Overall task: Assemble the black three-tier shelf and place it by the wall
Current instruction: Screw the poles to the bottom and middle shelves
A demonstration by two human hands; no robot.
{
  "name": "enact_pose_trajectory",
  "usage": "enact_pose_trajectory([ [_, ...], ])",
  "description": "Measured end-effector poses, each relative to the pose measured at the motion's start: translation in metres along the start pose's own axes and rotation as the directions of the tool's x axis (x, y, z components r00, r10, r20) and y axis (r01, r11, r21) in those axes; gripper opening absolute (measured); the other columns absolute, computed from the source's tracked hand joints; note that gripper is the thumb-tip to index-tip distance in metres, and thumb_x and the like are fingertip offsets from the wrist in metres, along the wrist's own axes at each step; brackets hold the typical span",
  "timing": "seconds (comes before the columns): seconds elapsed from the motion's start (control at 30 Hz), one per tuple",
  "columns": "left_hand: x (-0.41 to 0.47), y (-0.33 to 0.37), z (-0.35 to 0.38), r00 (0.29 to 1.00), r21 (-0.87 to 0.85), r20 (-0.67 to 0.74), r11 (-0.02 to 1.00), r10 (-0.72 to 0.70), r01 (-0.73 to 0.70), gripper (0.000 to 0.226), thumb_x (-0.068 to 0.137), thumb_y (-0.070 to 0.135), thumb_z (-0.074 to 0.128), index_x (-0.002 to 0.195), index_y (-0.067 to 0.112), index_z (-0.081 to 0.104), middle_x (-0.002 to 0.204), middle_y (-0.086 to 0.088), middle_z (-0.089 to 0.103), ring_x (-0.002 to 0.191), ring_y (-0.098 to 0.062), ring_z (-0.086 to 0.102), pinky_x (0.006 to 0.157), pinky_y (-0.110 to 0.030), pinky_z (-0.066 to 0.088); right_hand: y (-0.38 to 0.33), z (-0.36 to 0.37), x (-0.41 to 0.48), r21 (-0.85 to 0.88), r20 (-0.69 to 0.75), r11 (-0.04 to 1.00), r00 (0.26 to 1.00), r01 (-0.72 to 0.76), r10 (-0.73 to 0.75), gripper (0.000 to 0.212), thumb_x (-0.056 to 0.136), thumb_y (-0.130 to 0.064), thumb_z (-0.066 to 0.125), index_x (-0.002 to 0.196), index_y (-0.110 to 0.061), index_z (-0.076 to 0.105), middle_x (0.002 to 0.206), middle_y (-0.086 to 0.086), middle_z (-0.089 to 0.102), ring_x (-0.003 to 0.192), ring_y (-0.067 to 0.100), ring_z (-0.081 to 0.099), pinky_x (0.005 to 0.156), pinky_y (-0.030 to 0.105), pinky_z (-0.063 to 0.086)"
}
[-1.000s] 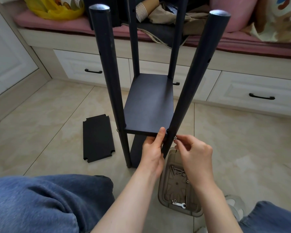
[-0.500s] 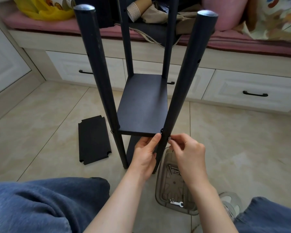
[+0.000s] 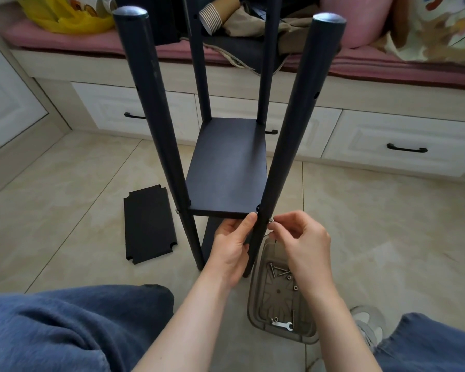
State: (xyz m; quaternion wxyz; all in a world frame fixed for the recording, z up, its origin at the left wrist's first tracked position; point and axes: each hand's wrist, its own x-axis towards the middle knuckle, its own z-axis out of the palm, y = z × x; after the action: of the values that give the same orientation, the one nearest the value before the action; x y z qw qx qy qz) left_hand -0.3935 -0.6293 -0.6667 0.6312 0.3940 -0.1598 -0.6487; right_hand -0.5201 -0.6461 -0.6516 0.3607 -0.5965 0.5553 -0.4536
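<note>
The black shelf frame stands on the tiled floor, with several upright posts and a middle board (image 3: 227,167) fixed between them. A lower board shows beneath it. My left hand (image 3: 232,245) holds the near right post (image 3: 287,146) just under the board's front edge, thumb against the board. My right hand (image 3: 300,237) pinches a small silver screw (image 3: 271,220) at the post's right side, level with the board. A loose black board (image 3: 148,224) with notched corners lies flat on the floor to the left.
A clear plastic tray (image 3: 255,304) with screws and a small wrench (image 3: 282,324) sits on the floor under my right wrist. White drawers (image 3: 403,146) and a cushioned bench with bags and clothes stand behind the frame. My blue-clad knees fill the lower corners.
The view shifted slightly, so the frame sits a little further left. Both hands stay at the near right post; my right fingers keep working the screw at the same spot.
</note>
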Motion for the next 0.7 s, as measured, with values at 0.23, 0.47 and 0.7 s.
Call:
enact_pose_trajectory([
  [0.23,0.0022,-0.0018,-0.0011,1.0,-0.008,-0.011,1.0,0.004,-0.004,0.024,0.086,0.025,0.068,0.108,0.015,0.07,0.103,-0.003,0.078,0.094,-0.011,0.075,0.056,-0.012,0.055,-0.0032,-0.001,0.0005,-0.046,0.013,0.998,0.999,0.031,-0.03,0.017,0.084,-0.012,0.077,0.078,-0.026,0.069,0.076,-0.022,0.07,0.07,-0.003,0.067,0.063,0.005,0.046],
  [0.47,0.003,-0.002,-0.0032,1.0,0.024,-0.021,1.0,-0.006,0.006,0.023,0.083,0.029,0.071,0.104,0.019,0.074,0.105,-0.004,0.078,0.097,-0.009,0.074,0.057,-0.009,0.053,-0.0034,0.001,0.0012,0.017,0.0,1.0,1.0,-0.02,0.02,0.013,0.085,-0.009,0.075,0.082,-0.022,0.071,0.076,-0.016,0.072,0.073,0.001,0.069,0.069,0.018,0.056],
  [0.7,0.0033,-0.0045,-0.0028,0.998,0.072,-0.069,0.997,0.004,0.001,0.039,0.078,0.037,0.074,0.113,0.019,0.07,0.111,-0.004,0.076,0.102,-0.012,0.073,0.064,-0.01,0.053,-0.0017,0.0013,0.0027,0.051,0.005,0.997,0.999,-0.049,0.049,0.015,0.084,-0.009,0.075,0.08,-0.023,0.07,0.075,-0.013,0.074,0.071,0.005,0.071,0.072,0.031,0.06],
])
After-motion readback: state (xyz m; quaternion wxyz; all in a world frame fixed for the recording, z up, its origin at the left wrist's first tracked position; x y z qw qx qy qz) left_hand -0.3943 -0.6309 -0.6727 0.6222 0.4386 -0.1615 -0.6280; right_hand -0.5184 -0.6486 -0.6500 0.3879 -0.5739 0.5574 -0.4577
